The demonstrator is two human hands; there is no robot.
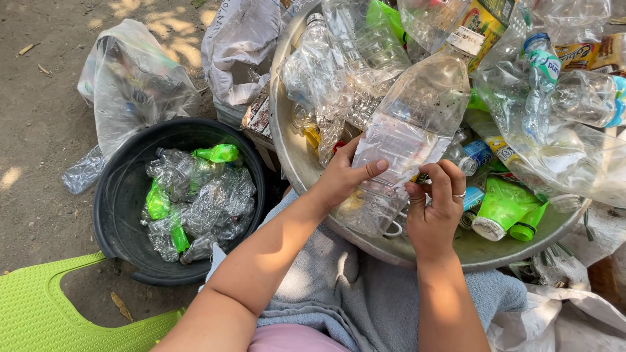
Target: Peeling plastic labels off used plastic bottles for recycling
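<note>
My left hand (342, 176) grips a large crushed clear plastic bottle (411, 124) around its middle, thumb across the front. My right hand (435, 208), a ring on one finger, pinches at the bottle's clear label film near its lower part. The bottle lies tilted over the near rim of a big metal basin (290, 150) heaped with clear and green plastic bottles and wrappers. A grey cloth (352, 287) covers my lap under the basin.
A black tub (120, 195) at the left holds several crushed clear and green bottles. Clear plastic bags (137, 85) lie behind it on the dirt ground. A green plastic stool (45, 306) sits at the bottom left. White sacks (561, 326) lie at the right.
</note>
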